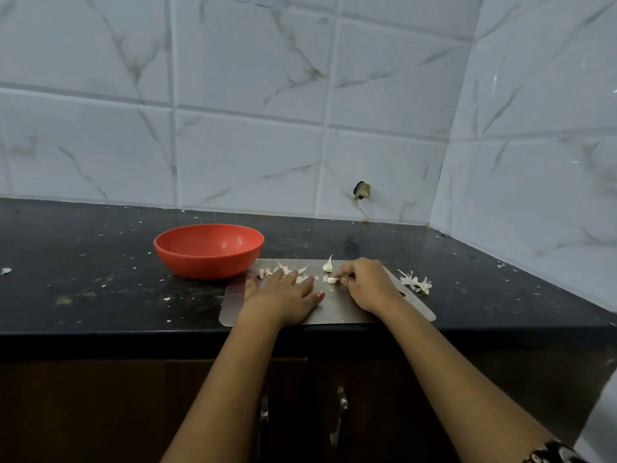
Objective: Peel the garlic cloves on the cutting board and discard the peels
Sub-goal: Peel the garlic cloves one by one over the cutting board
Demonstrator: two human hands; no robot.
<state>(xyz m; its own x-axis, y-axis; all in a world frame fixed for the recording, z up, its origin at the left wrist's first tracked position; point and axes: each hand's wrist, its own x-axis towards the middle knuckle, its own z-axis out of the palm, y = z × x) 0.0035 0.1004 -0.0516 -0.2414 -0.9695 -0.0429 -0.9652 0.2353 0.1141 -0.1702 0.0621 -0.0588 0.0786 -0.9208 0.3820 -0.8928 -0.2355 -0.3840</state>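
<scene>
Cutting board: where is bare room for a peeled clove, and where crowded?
On the cutting board, bare: the near strip between left hand and right hand, plus the near-left corner. Crowded: far edge, with peels and the clove the right hand pinches.

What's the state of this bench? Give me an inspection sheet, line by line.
Surface: black counter, speckled with crumbs; grey board at its front edge.
Job's things: upright clove on board; loose peels by left hand; red bowl at board's far left corner, looks empty.
Clutter: peel heap on counter at board's right edge.
Hands: left hand flat on board; right hand pinches small clove.
Cables: nothing seen.
Surroundings: tiled wall with a hole; cabinet handles below.
</scene>
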